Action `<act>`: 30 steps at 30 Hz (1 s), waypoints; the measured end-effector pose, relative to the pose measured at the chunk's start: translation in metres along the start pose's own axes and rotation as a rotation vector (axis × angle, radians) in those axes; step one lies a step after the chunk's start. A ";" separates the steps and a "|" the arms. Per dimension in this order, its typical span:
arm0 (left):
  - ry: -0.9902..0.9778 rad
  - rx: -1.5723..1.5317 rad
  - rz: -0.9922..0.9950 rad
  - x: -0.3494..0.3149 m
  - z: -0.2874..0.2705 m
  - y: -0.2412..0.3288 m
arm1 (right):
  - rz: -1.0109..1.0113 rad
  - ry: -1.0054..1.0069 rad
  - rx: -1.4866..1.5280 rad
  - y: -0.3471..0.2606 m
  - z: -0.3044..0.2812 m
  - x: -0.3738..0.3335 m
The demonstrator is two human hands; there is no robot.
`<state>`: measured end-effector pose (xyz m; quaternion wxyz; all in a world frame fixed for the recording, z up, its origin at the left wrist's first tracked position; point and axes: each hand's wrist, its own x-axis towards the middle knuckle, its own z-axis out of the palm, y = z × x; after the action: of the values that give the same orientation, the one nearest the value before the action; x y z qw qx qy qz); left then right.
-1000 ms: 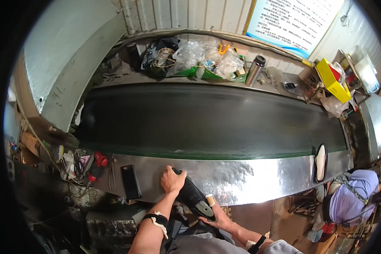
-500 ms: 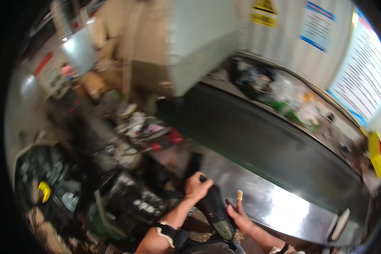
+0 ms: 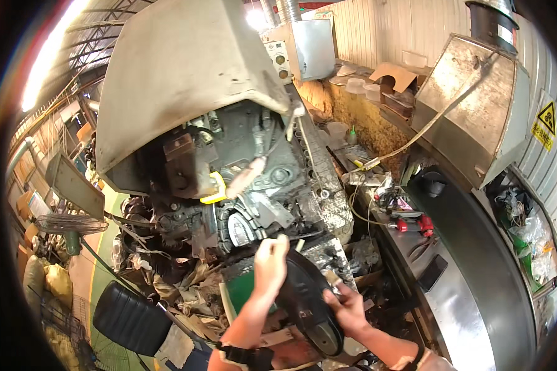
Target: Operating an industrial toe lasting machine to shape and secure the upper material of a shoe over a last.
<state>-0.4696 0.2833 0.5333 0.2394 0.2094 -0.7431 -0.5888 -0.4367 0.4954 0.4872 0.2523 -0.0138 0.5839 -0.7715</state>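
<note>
A black shoe [image 3: 306,300] slants in front of my body, its far end up and its near end close to my lap. My left hand [image 3: 270,264] is closed at its upper left edge, with the fingertips partly hidden. Along its right side my right hand [image 3: 348,307] grips the shoe, thumb against it and fingers curled. Pale covering shows on a finger of that hand. Beyond the shoe is a greasy machine [image 3: 272,173] under a large beige hood [image 3: 179,80], with a yellow piece [image 3: 215,188] on it.
At right, a dark conveyor belt [image 3: 476,247] runs past a shiny metal ledge [image 3: 452,315] bearing a black phone [image 3: 433,272] and a red tool [image 3: 424,226]. A black padded seat [image 3: 131,318] and a fan [image 3: 71,226] stand left. Scraps [image 3: 179,290] litter the floor.
My view has swung left and up from the conveyor to the machine. The right hand, spread beside the shoe before, has closed on it; the left still holds it.
</note>
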 end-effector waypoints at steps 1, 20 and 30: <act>-0.016 -0.245 -0.094 0.011 -0.024 0.006 | -0.010 -0.010 0.061 0.015 0.017 0.020; 0.360 -0.891 -0.536 0.020 -0.107 -0.073 | 0.003 0.023 0.318 0.024 0.169 0.141; 0.334 -0.972 -0.609 0.023 -0.104 -0.071 | 0.074 0.031 0.355 0.021 0.165 0.147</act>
<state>-0.4234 0.1732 0.4866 0.2418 0.3692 -0.2475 -0.8625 -0.5051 0.2841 0.4803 0.2701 0.0645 0.4427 -0.8526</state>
